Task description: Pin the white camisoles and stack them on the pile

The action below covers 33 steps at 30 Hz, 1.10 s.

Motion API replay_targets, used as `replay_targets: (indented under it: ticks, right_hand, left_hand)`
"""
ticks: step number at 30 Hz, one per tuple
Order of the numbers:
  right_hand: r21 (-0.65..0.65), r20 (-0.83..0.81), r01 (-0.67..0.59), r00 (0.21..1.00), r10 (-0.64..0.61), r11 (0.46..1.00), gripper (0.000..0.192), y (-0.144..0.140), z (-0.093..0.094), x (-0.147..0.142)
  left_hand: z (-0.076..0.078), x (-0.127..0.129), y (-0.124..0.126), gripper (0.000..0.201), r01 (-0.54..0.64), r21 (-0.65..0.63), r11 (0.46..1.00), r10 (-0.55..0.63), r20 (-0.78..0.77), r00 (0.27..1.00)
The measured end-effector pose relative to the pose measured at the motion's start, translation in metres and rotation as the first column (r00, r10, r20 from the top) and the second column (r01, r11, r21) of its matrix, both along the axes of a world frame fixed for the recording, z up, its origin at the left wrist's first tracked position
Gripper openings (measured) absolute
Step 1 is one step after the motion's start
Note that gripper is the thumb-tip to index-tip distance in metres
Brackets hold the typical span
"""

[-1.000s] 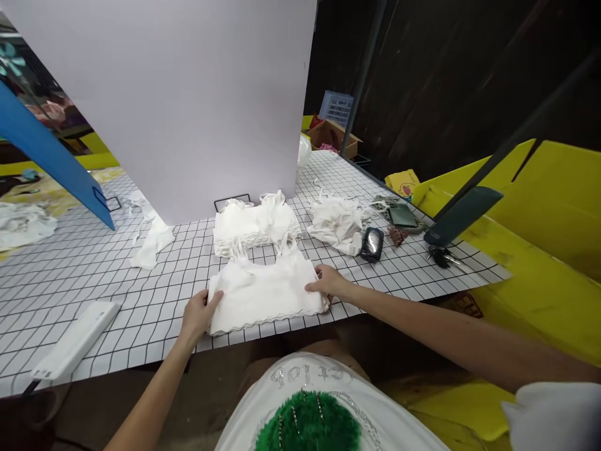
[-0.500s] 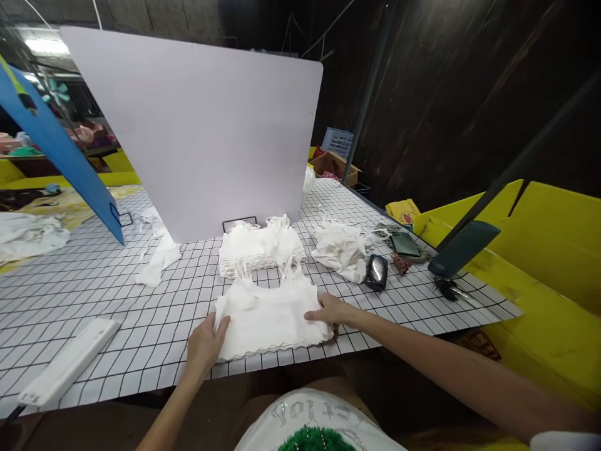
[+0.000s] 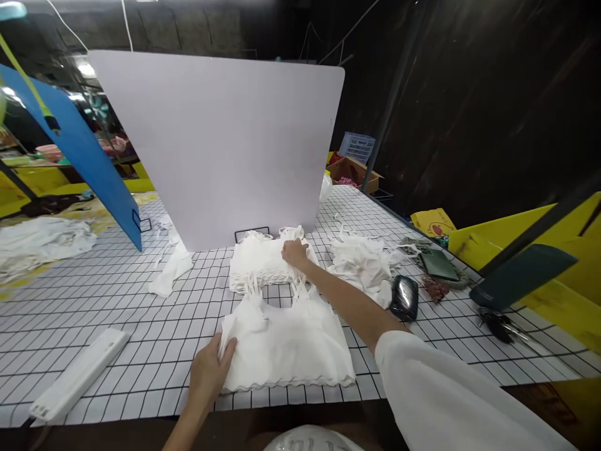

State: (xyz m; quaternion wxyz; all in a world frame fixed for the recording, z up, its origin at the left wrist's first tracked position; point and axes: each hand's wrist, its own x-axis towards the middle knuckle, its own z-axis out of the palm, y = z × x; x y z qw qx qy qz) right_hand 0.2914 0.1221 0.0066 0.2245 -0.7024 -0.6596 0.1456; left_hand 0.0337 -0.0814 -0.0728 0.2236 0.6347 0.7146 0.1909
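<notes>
White near stack [image 3: 291, 351], flat, tabletop [image 3: 154, 351] front edge: left hand [image 3: 208, 371] pinching its side. Rear stack [image 3: 256, 260]: right hand [image 3: 295, 252] touching, grip unclear. Heap [image 3: 354, 258]: unstacked.

A stack of white strappy tops [image 3: 291, 347] lies flat, straps [image 3: 254, 288] toward a second, layered white stack [image 3: 256, 260] behind.

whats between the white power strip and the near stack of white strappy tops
In the head view, gridded tablecloth, then the left hand, touching the near stack.

near garments [image 3: 291, 351], far garments [image 3: 256, 260], fingers [image 3: 229, 352] on both
</notes>
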Motion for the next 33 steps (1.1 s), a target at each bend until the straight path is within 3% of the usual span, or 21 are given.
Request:
replay_targets:
  ticks: [5, 9, 11, 13, 15, 17, 19, 22, 23, 25, 27, 28, 30, 33]
  right_hand:
    - [0.099, -0.193, 0.093, 0.979, -0.072, 0.991, 0.025, 0.006, 0.018, 0.057]
    - [0.097, -0.292, 0.061, 0.956, -0.030, 0.993, 0.011, -0.003, 0.022, 0.080]
    - [0.092, -0.320, 0.067, 0.947, -0.034, 0.994, 0.009, -0.006, 0.018, 0.080]
    - [0.095, -0.350, 0.090, 0.935, -0.052, 0.991, 0.012, -0.007, 0.017, 0.079]
    - [0.095, -0.395, 0.101, 0.917, -0.056, 0.990, 0.011, -0.007, 0.019, 0.078]
    - [0.095, -0.450, 0.081, 0.892, -0.029, 0.992, 0.011, -0.005, 0.028, 0.075]
    - [0.106, -0.497, 0.034, 0.867, 0.023, 0.994, 0.011, -0.006, 0.042, 0.069]
    - [0.152, -0.592, -0.070, 0.792, 0.147, 0.986, 0.015, -0.014, 0.068, 0.056]
    - [0.175, -0.635, -0.112, 0.746, 0.199, 0.978, 0.016, -0.018, 0.077, 0.052]
    - [0.211, -0.719, -0.179, 0.638, 0.276, 0.961, 0.020, -0.027, 0.091, 0.045]
    - [0.202, -0.770, -0.196, 0.574, 0.279, 0.960, 0.020, -0.037, 0.100, 0.043]
    - [0.182, -0.781, -0.186, 0.569, 0.257, 0.966, 0.020, -0.043, 0.103, 0.044]
    - [0.120, -0.769, -0.175, 0.606, 0.203, 0.977, 0.022, -0.055, 0.105, 0.051]
    - [0.026, -0.604, -0.278, 0.762, 0.236, 0.960, 0.039, -0.076, 0.102, 0.071]
  left_hand:
    - [-0.002, 0.001, 0.002, 0.045, -0.013, -0.051, 0.999, 0.010, -0.047, 0.999]
    - [0.004, -0.014, 0.014, 0.050, 0.067, -0.123, 0.990, -0.068, -0.005, 0.998]
    - [0.018, -0.022, 0.028, 0.056, 0.098, -0.118, 0.988, -0.091, 0.060, 0.994]
    - [0.038, -0.022, 0.048, 0.060, 0.026, -0.005, 1.000, -0.025, 0.118, 0.993]
    - [0.057, -0.007, 0.072, 0.051, -0.025, 0.109, 0.994, -0.001, 0.234, 0.972]
    - [0.070, 0.023, 0.096, 0.036, 0.064, 0.014, 0.998, -0.062, 0.525, 0.849]
    - [0.073, 0.060, 0.115, 0.030, 0.189, -0.198, 0.962, 0.061, 0.827, 0.559]
    - [0.066, 0.113, 0.128, 0.037, 0.253, -0.268, 0.929, 0.156, 0.908, 0.389]
    - [0.062, 0.126, 0.128, 0.041, 0.277, -0.293, 0.915, 0.208, 0.931, 0.300]
    - [0.059, 0.145, 0.120, 0.046, 0.360, -0.320, 0.877, 0.324, 0.945, 0.049]
    - [0.061, 0.153, 0.107, 0.038, 0.393, -0.313, 0.865, 0.403, 0.899, -0.169]
    - [0.064, 0.154, 0.100, 0.030, 0.362, -0.321, 0.875, 0.416, 0.881, -0.224]
    - [0.072, 0.147, 0.086, 0.012, 0.228, -0.386, 0.894, 0.437, 0.864, -0.250]
    - [0.088, 0.121, 0.076, 0.004, 0.018, -0.480, 0.877, 0.476, 0.865, -0.157]
